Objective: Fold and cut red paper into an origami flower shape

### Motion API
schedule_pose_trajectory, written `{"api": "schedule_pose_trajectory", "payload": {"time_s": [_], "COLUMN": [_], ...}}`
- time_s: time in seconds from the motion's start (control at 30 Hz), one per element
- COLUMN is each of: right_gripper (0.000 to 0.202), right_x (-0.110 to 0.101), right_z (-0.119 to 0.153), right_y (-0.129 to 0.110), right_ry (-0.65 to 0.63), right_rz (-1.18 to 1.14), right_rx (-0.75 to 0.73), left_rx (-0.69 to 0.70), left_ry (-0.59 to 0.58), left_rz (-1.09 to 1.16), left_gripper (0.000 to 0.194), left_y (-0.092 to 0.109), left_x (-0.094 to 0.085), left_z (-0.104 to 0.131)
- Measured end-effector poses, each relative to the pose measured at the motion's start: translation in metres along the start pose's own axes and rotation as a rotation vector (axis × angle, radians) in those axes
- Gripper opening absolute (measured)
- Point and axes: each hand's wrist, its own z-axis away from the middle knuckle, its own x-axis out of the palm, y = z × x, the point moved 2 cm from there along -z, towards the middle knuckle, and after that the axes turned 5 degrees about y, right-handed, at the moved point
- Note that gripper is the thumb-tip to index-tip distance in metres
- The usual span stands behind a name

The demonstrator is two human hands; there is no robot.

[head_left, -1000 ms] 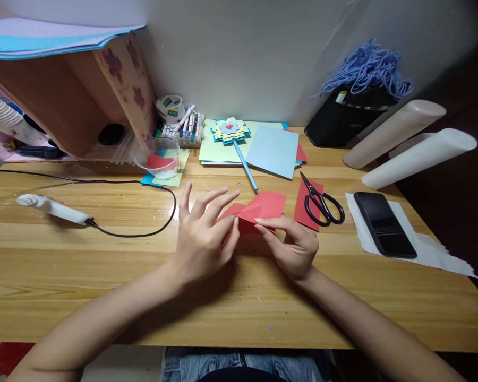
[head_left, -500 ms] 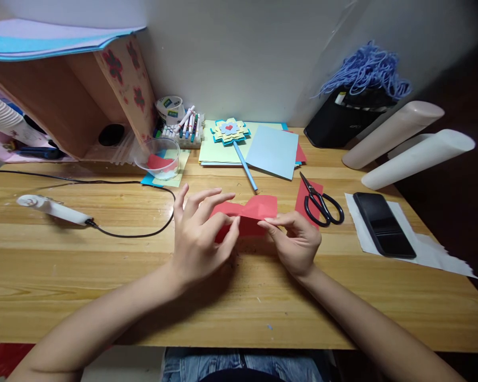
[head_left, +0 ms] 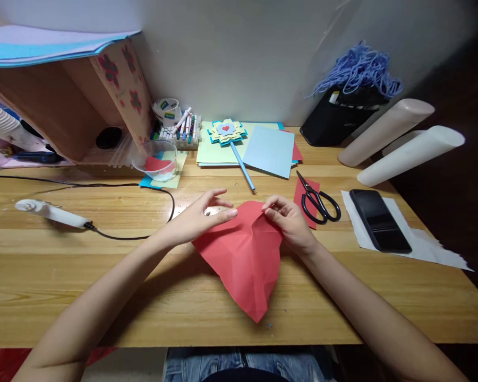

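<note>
A creased sheet of red paper (head_left: 242, 265) stands out over the table between my hands, with one pointed corner toward me and fold lines meeting near its middle. My right hand (head_left: 289, 220) pinches its upper right edge between thumb and fingers. At the upper left side is my left hand (head_left: 201, 215), its fingers stretched and apart from the thumb. The left thumb lies along the paper's edge; whether it presses on it I cannot tell. Black-handled scissors (head_left: 321, 207) lie on a smaller red paper piece (head_left: 298, 193) just right of my right hand.
Behind the paper lie a paper flower (head_left: 225, 131) on a blue stem, and coloured sheets (head_left: 271, 151). A clear plastic bowl (head_left: 155, 162) and markers (head_left: 187, 127) stand left. The phone (head_left: 380, 220) is at right; a corded white tool (head_left: 51, 213) lies left.
The red paper has gone from a folded strip to an opened-out sheet pointing toward me. My left hand has let go of its pinch and spread; my right hand still pinches the paper.
</note>
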Motion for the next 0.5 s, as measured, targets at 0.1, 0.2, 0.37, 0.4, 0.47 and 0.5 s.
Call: {"api": "schedule_pose_trajectory", "payload": {"time_s": [0.1, 0.2, 0.37, 0.4, 0.47, 0.5], "right_gripper": [0.025, 0.03, 0.048, 0.05, 0.052, 0.052], "right_x": [0.004, 0.006, 0.006, 0.007, 0.009, 0.009], "right_z": [0.002, 0.004, 0.001, 0.0, -0.001, 0.0], "right_y": [-0.001, -0.001, 0.002, 0.003, 0.003, 0.003], "right_ry": [-0.089, -0.13, -0.042, -0.039, -0.043, -0.032], "right_rz": [-0.013, -0.066, -0.271, -0.315, -0.355, -0.344], "right_rx": [0.082, 0.163, 0.27, 0.284, 0.301, 0.303], "left_rx": [-0.118, -0.176, -0.201, -0.195, -0.156, -0.126], "left_ry": [-0.225, -0.333, -0.101, -0.021, 0.124, 0.182], "left_rz": [0.227, 0.359, 0.481, 0.484, 0.474, 0.455], "left_gripper": [0.068, 0.06, 0.043, 0.043, 0.044, 0.045], "left_y": [-0.008, -0.011, -0.012, -0.013, -0.014, -0.015], "left_x": [0.006, 0.011, 0.011, 0.01, 0.009, 0.009], "left_z": [-0.005, -0.005, -0.004, -0.004, -0.005, -0.006]}}
